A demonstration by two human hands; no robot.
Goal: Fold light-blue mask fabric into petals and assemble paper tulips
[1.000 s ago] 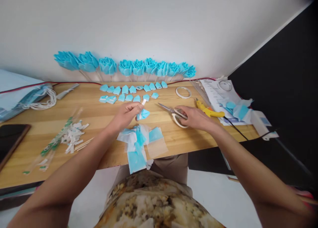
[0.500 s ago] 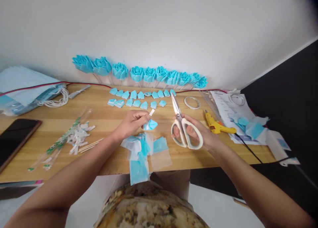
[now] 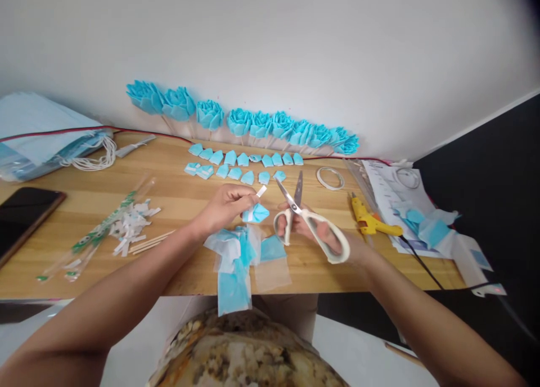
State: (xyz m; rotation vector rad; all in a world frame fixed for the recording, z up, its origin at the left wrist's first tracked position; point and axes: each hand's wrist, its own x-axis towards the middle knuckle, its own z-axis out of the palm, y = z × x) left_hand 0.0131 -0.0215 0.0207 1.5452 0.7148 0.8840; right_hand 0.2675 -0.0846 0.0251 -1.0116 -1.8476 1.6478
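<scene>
My left hand (image 3: 224, 205) pinches a small folded blue petal (image 3: 256, 212) with a white tape strip (image 3: 261, 191) sticking up from it. My right hand (image 3: 327, 235) grips white-handled scissors (image 3: 310, 221); their blades are open and point up toward the far side, just right of the petal. Under both hands lies a pile of cut blue and white mask fabric (image 3: 238, 257) at the near edge of the wooden table (image 3: 177, 201).
Two rows of folded blue petals (image 3: 244, 165) lie further back, with blue fabric roses (image 3: 240, 121) along the wall. A tape ring (image 3: 329, 178), a yellow glue gun (image 3: 371, 221) and papers sit right. Left are white scraps (image 3: 130, 226), a phone (image 3: 21, 215) and packed masks (image 3: 46, 145).
My right hand picked the scissors up off the table, raised them and brought them left toward the petal, opening the blades. My left hand kept its hold on the petal.
</scene>
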